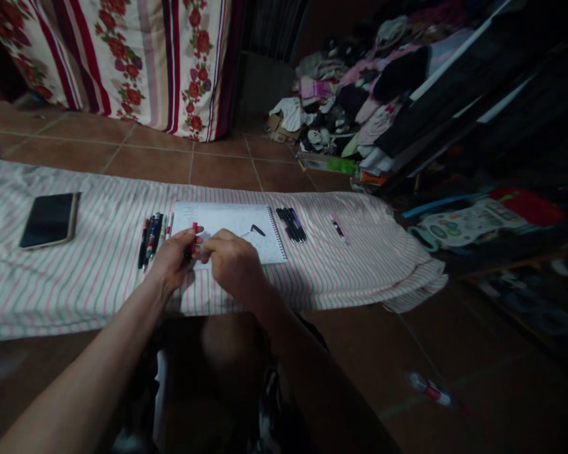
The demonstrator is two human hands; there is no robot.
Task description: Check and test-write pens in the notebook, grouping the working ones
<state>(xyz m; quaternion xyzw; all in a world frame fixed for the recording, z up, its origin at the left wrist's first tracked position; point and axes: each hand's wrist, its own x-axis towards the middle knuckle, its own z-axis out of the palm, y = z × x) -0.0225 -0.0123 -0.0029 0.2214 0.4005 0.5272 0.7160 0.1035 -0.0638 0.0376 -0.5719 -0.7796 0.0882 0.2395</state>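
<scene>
My left hand (174, 260) and my right hand (234, 263) meet over the near edge of a spiral notebook (231, 222) lying on a striped cloth (76, 277). Both hands pinch a red pen (192, 238), which stands almost upright between their fingertips. A small black pen cap (258, 230) lies on the notebook page. A row of several pens (152, 238) lies left of the notebook, and several dark pens (291, 225) lie to its right. One pink pen (338, 227) lies alone farther right.
A dark phone (50, 220) rests on the cloth at the left. A floral mattress (137, 57) stands behind on the tiled floor. Piled clothes (355, 94) and clutter fill the right. A red-and-white marker (430, 389) lies on the floor.
</scene>
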